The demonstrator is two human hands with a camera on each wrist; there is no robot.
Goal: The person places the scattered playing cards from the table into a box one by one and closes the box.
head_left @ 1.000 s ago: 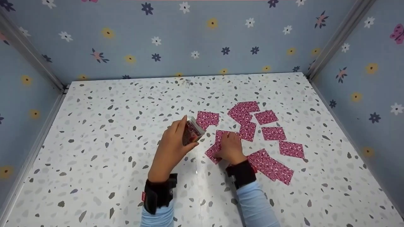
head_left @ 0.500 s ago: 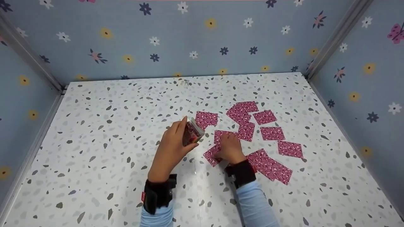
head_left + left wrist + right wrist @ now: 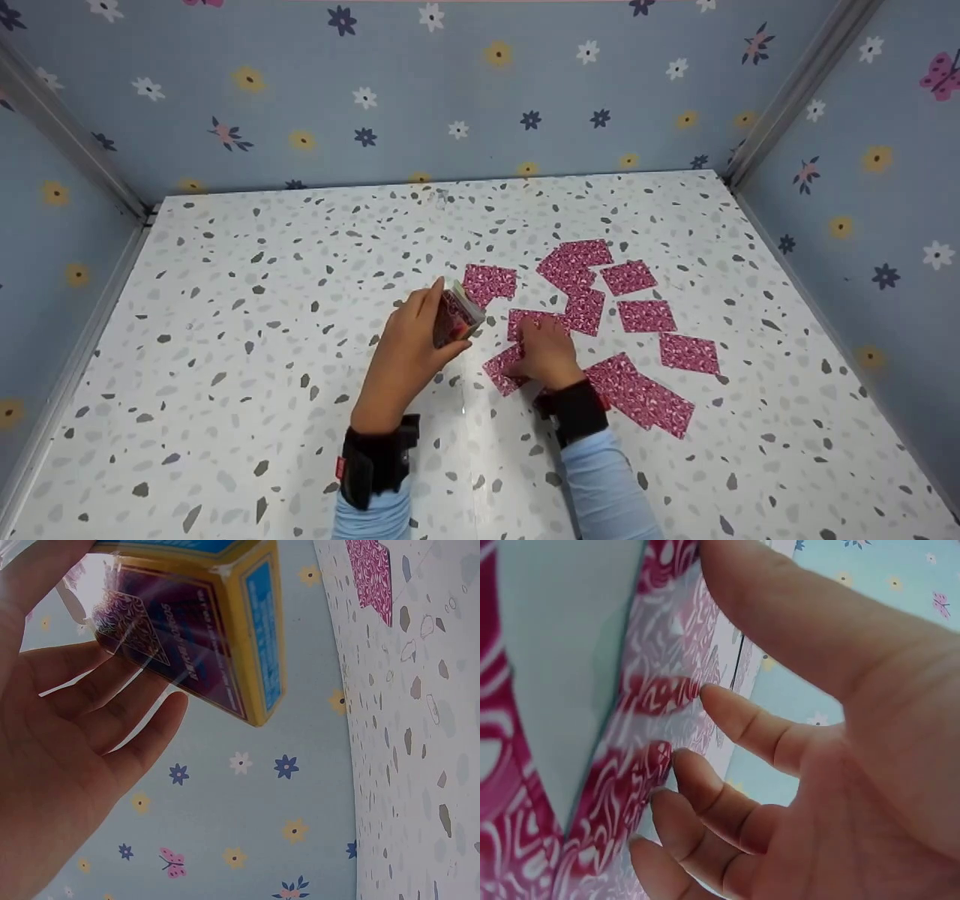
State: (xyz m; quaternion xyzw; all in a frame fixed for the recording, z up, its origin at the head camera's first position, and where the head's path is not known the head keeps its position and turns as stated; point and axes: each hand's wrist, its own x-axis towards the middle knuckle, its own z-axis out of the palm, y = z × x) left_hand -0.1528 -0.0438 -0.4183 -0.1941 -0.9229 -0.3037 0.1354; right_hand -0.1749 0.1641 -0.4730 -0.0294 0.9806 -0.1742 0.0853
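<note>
My left hand (image 3: pixel 405 345) holds a card box (image 3: pixel 457 315) up off the table, thumb on one side and fingers on the other. In the left wrist view the card box (image 3: pixel 176 630) shows yellow edges, blue panels and a dark purple face in shiny wrap. My right hand (image 3: pixel 550 352) rests on magenta patterned playing cards (image 3: pixel 501 369) that lie face down. Up close in the right wrist view, its fingertips (image 3: pixel 686 765) touch a glossy card (image 3: pixel 607 817), with the thumb near the card's upper edge.
More face-down cards are spread to the right, some overlapping, such as a pair (image 3: pixel 645 397) near the right wrist and a single card (image 3: pixel 646 316). One card (image 3: pixel 490 282) lies just beyond the box. Blue flowered walls (image 3: pixel 480 82) enclose the white speckled table (image 3: pixel 247 337).
Both hands stay nearly where they were. The box in the left hand tips very slightly, and the whole head view has shifted a little.
</note>
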